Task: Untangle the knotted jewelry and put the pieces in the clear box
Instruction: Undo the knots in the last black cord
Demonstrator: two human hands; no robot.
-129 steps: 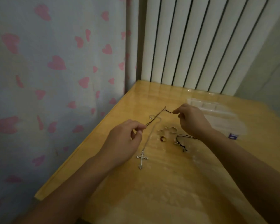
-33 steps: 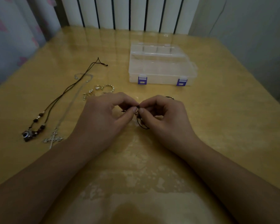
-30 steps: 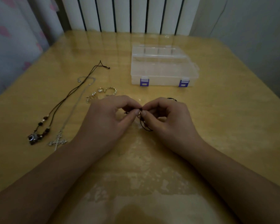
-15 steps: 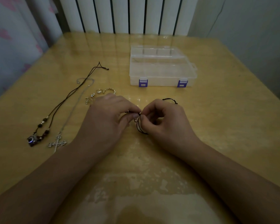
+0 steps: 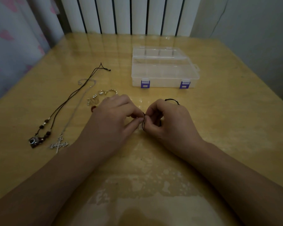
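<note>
My left hand and my right hand meet at the table's middle, both pinching a thin black cord bracelet; its far loop shows behind my right knuckles, and most of it is hidden by my fingers. The clear box with purple latches sits shut beyond my hands. To the left lie a black cord necklace with dark beads and a silver chain with a cross pendant, stretched side by side. Small silver and gold rings lie just beyond my left hand.
The glossy wooden table ends at a white radiator at the back. A heart-patterned curtain hangs along the left edge and a plain wall stands at the right.
Earlier I held the black cord necklace stretched between both hands; it now lies on the table at left. Over the last second my fingers have shifted slightly while working the black cord bracelet.
</note>
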